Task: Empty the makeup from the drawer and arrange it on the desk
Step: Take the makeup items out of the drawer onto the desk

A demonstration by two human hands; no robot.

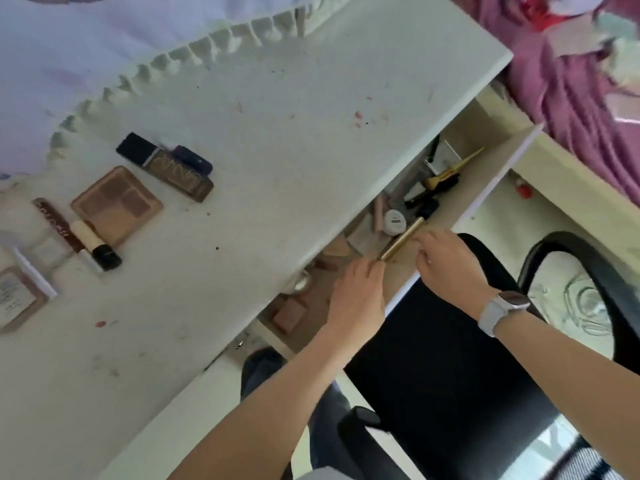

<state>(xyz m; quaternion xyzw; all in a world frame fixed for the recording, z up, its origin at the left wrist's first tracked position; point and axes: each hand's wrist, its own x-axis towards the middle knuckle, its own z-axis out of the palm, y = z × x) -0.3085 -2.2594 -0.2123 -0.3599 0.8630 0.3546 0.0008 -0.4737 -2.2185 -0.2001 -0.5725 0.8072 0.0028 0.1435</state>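
A slim gold tube [401, 239] hangs above the open drawer [498, 183], held between both hands. My left hand [358, 297] pinches its lower end, and my right hand [446, 263], with a white watch on the wrist, pinches it near the middle. In the drawer lie a white round jar [394, 221], pink sticks, black items, a gold-handled brush [453, 168] and brownish compacts [289, 315]. On the white desk [277, 133] at the left sit a square brown palette [117, 204], a long dark palette [164, 166], a dark-capped cream tube [95, 245] and a brown tube [57, 225].
A black office chair [460, 393] stands below the drawer under my arms. A frilled pale cloth [104, 46] edges the desk's far side. Purple bedding [568, 81] lies at the top right. Small boxes [20, 296] sit at the desk's left edge.
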